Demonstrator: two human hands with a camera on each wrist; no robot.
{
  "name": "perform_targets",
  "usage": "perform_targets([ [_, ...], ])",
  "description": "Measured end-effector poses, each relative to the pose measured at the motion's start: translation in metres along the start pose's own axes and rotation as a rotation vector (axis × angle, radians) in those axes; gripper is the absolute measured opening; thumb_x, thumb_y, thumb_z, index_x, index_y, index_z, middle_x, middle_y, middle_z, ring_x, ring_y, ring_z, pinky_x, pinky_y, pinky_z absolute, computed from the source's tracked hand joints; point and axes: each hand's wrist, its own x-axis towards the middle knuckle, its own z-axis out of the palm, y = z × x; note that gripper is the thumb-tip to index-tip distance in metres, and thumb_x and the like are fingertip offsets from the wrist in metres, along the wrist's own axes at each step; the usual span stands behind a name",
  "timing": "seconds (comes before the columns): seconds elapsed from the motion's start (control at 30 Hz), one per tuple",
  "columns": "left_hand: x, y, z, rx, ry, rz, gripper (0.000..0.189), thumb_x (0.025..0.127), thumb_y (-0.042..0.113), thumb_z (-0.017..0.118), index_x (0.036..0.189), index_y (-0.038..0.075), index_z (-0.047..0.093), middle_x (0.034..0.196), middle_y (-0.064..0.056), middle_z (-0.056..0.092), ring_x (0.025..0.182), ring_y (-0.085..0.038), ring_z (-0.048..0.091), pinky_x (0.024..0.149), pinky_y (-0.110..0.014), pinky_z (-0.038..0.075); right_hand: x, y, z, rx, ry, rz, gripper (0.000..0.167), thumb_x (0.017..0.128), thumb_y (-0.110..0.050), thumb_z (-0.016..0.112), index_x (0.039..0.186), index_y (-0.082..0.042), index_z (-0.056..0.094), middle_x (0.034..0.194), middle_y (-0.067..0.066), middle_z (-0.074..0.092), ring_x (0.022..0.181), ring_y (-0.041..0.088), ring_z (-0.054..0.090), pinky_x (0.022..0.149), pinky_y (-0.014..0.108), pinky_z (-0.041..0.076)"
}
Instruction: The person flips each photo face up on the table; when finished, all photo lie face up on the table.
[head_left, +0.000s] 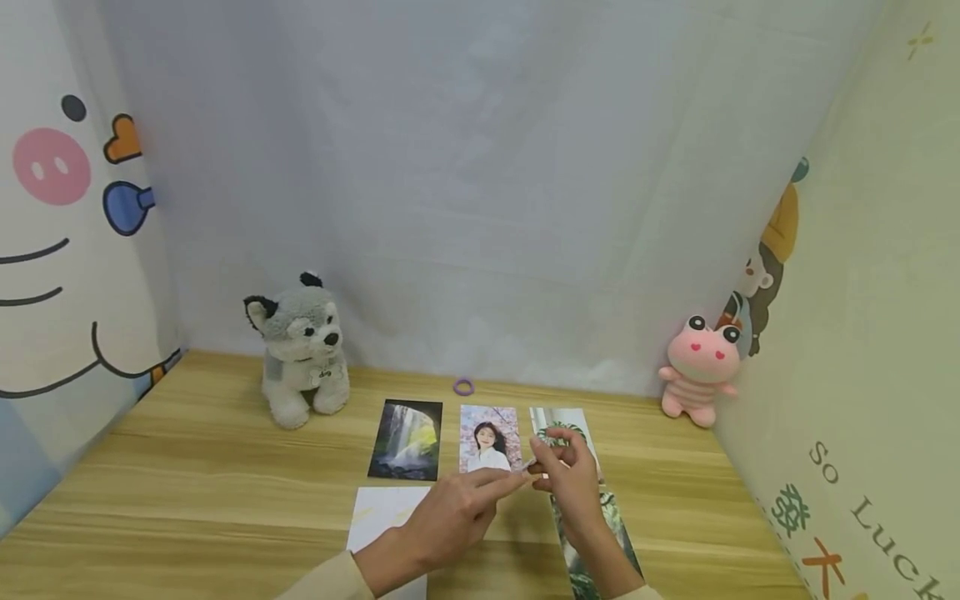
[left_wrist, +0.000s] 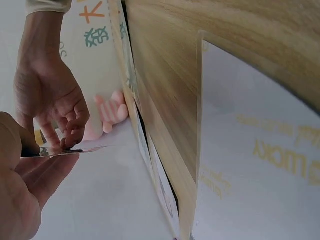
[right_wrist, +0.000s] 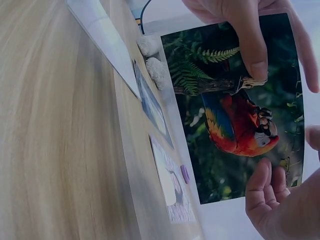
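Observation:
A glossy parrot photo (right_wrist: 235, 120) is raised above the table, seen nearly edge-on in the head view. My left hand (head_left: 459, 510) pinches it, thumb on the picture face and fingers behind. Curved loosely, my right hand (head_left: 573, 479) has its fingertips (right_wrist: 267, 172) at the picture face near the opposite edge, its thumb off to the side. Beneath the hands lie a woman's portrait photo (head_left: 480, 425) and a leafy plant photo (head_left: 558, 414). Partly under my right forearm is a green forest photo (head_left: 573, 542).
Left of the portrait lies a waterfall photo (head_left: 405, 440). A white sheet with yellow lettering (head_left: 382, 508) sits partly under my left arm. Behind the photos is a purple ring (head_left: 463, 387). A grey plush dog (head_left: 303, 350) and a pink plush frog (head_left: 699, 371) sit near the back.

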Motion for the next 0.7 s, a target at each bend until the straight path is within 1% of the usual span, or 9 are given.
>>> perform_targets([
  [0.1,0.001,0.001,0.000,-0.064,0.016,-0.045,0.047,0.084,-0.010,0.069,0.128,0.007,0.067,0.109,-0.008,0.074,0.082,-0.016,0.073,0.066,-0.013,0.050,0.000,0.001,-0.002,-0.012,-0.014,0.006,0.047,0.099,-0.027,0.064,0.133,0.000,0.047,0.087,0.002,0.064,0.074,0.010,0.068,0.063,0.026,0.056],
  [0.23,0.002,0.002,0.000,-0.117,0.037,-0.095,0.042,0.087,-0.007,0.069,0.127,0.006,0.067,0.110,-0.009,0.075,0.092,-0.021,0.075,0.074,-0.018,0.057,0.000,0.005,-0.005,-0.048,-0.015,0.017,0.050,0.101,-0.030,0.059,0.138,0.001,0.048,0.089,-0.001,0.065,0.079,0.012,0.067,0.064,0.025,0.055],
  [0.33,0.004,0.002,0.000,-0.142,0.063,-0.132,0.041,0.087,-0.007,0.069,0.126,0.006,0.068,0.110,-0.009,0.076,0.095,-0.021,0.075,0.076,-0.021,0.058,0.001,0.009,-0.006,-0.089,-0.005,0.019,0.049,0.101,-0.025,0.059,0.139,0.003,0.049,0.087,-0.001,0.065,0.077,0.011,0.063,0.062,0.024,0.053],
  [0.4,0.006,0.003,-0.001,-0.170,0.086,-0.165,0.043,0.087,-0.009,0.068,0.127,0.006,0.068,0.110,-0.010,0.076,0.084,-0.014,0.074,0.070,-0.015,0.055,0.001,0.012,-0.008,-0.118,-0.001,0.016,0.049,0.099,-0.019,0.062,0.139,0.006,0.049,0.087,0.000,0.063,0.073,0.009,0.059,0.060,0.022,0.050],
  [0.47,0.007,0.004,-0.003,-0.202,0.107,-0.198,0.044,0.086,-0.010,0.068,0.127,0.006,0.068,0.107,-0.010,0.076,0.068,-0.003,0.065,0.060,-0.010,0.048,0.001,0.015,-0.009,-0.150,0.007,0.015,0.049,0.096,-0.014,0.066,0.138,0.006,0.051,0.087,0.000,0.061,0.071,0.008,0.055,0.059,0.022,0.047],
  [0.53,0.008,0.004,-0.005,-0.243,0.119,-0.238,0.044,0.087,-0.010,0.067,0.128,0.007,0.068,0.104,-0.011,0.077,0.059,0.005,0.051,0.053,-0.009,0.040,0.000,0.018,-0.012,-0.172,0.017,0.023,0.050,0.094,-0.012,0.068,0.138,0.006,0.052,0.095,0.005,0.061,0.076,0.010,0.054,0.063,0.023,0.048],
  [0.57,0.009,0.005,-0.006,-0.269,0.121,-0.259,0.045,0.087,-0.010,0.066,0.129,0.007,0.067,0.103,-0.011,0.077,0.056,0.007,0.042,0.050,-0.009,0.036,0.000,0.019,-0.012,-0.178,0.023,0.032,0.050,0.093,-0.013,0.069,0.137,0.006,0.053,0.101,0.008,0.062,0.082,0.012,0.056,0.068,0.025,0.050],
  [0.63,0.009,0.006,-0.007,-0.316,0.127,-0.305,0.044,0.089,-0.010,0.065,0.130,0.007,0.067,0.103,-0.012,0.076,0.052,0.009,0.034,0.047,-0.011,0.034,0.000,0.023,-0.013,-0.176,0.028,0.045,0.051,0.093,-0.015,0.070,0.137,0.005,0.054,0.115,0.018,0.061,0.097,0.020,0.058,0.078,0.030,0.053],
  [0.7,0.010,0.006,-0.007,-0.357,0.136,-0.359,0.045,0.089,-0.009,0.065,0.130,0.008,0.066,0.104,-0.014,0.076,0.051,0.010,0.033,0.046,-0.013,0.034,-0.001,0.026,-0.012,-0.130,0.010,0.055,0.054,0.094,-0.015,0.068,0.141,0.005,0.050,0.134,0.028,0.052,0.115,0.034,0.056,0.090,0.038,0.054],
])
